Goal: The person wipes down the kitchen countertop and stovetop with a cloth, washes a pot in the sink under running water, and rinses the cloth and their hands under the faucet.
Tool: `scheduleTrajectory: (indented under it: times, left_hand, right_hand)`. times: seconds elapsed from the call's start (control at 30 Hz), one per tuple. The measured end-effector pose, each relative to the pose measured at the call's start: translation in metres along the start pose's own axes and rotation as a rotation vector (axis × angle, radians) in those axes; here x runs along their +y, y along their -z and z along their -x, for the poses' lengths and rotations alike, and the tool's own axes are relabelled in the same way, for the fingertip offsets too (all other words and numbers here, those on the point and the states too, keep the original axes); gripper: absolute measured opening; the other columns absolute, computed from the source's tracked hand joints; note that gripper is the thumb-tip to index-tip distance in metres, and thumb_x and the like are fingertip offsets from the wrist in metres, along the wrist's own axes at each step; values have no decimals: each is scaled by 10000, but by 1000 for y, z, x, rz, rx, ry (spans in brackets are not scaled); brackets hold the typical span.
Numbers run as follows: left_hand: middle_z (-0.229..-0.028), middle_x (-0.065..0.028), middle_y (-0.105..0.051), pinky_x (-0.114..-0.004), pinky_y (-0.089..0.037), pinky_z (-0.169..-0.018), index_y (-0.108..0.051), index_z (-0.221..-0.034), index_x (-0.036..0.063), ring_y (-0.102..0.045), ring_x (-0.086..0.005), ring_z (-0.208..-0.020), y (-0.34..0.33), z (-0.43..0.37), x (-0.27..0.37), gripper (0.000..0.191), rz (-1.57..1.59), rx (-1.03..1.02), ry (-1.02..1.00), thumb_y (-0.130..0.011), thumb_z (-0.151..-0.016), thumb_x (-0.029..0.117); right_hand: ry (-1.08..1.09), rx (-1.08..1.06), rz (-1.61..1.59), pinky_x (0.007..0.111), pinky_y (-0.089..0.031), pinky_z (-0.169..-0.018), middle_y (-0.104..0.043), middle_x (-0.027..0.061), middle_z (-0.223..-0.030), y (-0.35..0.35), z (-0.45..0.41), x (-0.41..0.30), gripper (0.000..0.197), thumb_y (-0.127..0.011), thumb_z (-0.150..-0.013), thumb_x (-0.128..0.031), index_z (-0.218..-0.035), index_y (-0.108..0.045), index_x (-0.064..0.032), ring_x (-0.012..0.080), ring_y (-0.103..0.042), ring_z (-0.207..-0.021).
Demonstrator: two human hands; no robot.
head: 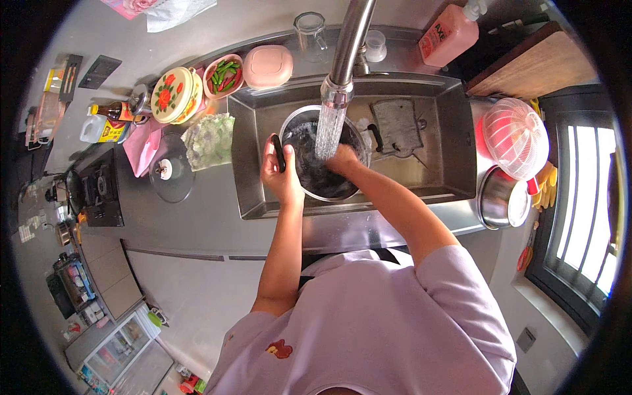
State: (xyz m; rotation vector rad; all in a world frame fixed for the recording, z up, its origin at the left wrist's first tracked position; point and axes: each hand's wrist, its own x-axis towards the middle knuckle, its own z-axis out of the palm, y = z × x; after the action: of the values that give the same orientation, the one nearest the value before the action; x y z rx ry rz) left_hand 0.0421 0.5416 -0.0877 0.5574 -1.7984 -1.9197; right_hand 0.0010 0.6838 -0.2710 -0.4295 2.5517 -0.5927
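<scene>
In the head view my left hand (282, 170) grips the black side handle of a dark-bottomed metal pot (301, 185) in the steel sink. My right hand (342, 160) is inside the pot, its fingers hidden by falling water and the pot's contents, so I cannot tell whether it holds anything. From the faucet (338, 89) above, water runs into the pot. The pot's other black handle (376, 137) points right, beside a grey cloth or mat (396, 126) on the sink floor.
Left of the sink (457, 138) lie a leafy-patterned cloth (211, 140) and a glass lid (182, 185). Behind stand a container of chillies (224, 76), a pink lidded box (268, 67) and a glass mug (310, 37). At right are a pink soap bottle (448, 37), a pink mesh basket (516, 138) and a metal pot (503, 200).
</scene>
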Motion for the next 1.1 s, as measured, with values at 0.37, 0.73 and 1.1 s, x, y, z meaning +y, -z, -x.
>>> scheduleTrajectory:
  times: [0.37, 0.73, 1.1]
  left_hand:
    - [-1009, -145, -667, -372, -458, -650, -493, -592, -13, -597, -264, -707, -19, -42, 2, 457, -597, -65, -361, -830, -685, 281]
    - [-1235, -93, -601, -646, -234, -1038, -589, -1174, 101, -531, -311, -1183, -36, -42, 27, 355, -1165, -481, -585, -622, -829, 176]
    - [-980, -176, -640, -422, -466, -820, -570, -1081, 11, -616, -347, -917, -32, -31, -17, 360, -582, -515, -113, -672, -747, 96]
  right_hand:
    - [199, 14, -685, 459, -466, -687, -618, 244, -736, 58, 111, -102, 652, -447, -907, -593, -863, -641, 28, 398, -620, -734]
    - [-98, 359, -1680, 246, -289, -466, -495, -83, -616, 34, 76, -136, 369, -587, -939, -320, -767, -668, -3, 33, -358, -542]
    - [-227, 423, -479, 430, -475, -518, -582, 178, -570, 94, 120, -91, 568, -584, -827, -582, -670, -652, -41, 370, -602, -552]
